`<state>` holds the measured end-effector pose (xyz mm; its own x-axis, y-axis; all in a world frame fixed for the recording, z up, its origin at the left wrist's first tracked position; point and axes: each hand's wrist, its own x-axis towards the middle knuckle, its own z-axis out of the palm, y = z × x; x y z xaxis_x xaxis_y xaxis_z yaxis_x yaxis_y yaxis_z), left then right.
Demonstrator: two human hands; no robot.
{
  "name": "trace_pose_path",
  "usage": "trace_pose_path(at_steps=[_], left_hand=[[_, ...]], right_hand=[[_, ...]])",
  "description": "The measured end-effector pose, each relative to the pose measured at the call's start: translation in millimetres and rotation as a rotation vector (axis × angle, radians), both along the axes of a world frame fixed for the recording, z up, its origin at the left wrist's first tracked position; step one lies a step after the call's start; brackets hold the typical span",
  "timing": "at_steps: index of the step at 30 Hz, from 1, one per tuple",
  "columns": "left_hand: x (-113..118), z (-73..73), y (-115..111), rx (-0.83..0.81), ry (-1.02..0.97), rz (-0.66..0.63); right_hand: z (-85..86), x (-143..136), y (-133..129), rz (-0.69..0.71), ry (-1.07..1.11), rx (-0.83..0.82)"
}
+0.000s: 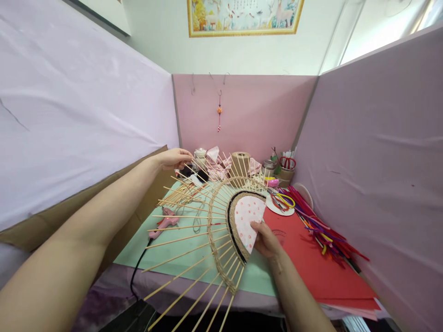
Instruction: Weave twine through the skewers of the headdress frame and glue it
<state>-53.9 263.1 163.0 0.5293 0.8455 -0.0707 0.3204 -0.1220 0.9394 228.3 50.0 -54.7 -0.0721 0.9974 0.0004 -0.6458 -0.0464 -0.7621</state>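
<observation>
A half-round fan-shaped craft (pixel 249 221) is held up over the table. Its centre is white with red dots, edged by twine and a black band. Thin wooden sticks (pixel 180 226) spread out from it, and a ring of woven twine (pixel 210 221) crosses them partway out. My right hand (pixel 266 239) grips the straight edge of the dotted centre, thumb on the front. At the upper left, my left hand (pixel 175 159) has its fingers pinched together at the tip of one stick. Its fingertips are small in view.
A pink glue gun (pixel 165 223) with a black cord lies left, near loose sticks (pixel 180 196). Red sheets (pixel 304 253), scissors (pixel 282 201) and coloured pipe cleaners (pixel 325 230) lie right. At the back stand a twine roll (pixel 240 163), jars and pink cloth.
</observation>
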Motion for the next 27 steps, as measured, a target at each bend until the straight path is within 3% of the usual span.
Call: trace_pose_path(at_steps=[8,18,21,27], left_hand=[[6.4,-1.7,5.1,0.045,-0.101,-0.017],[12.8,-10.5,12.8,-0.281,-0.215,-0.095],[18.1,-18.3,11.6,-0.318,-0.272,-0.079],[32.5,-42.0,3.7,-0.192,-0.342,-0.044]], right_hand=[[0.9,-0.2,-0.9,0.018,-0.001,-0.021],[-7.9,3.9,1.2,0.058,-0.013,0.027],[-6.7,3.2,1.1,0.058,-0.010,0.021],[-3.4,2.3,-0.2,0.043,-0.018,0.010]])
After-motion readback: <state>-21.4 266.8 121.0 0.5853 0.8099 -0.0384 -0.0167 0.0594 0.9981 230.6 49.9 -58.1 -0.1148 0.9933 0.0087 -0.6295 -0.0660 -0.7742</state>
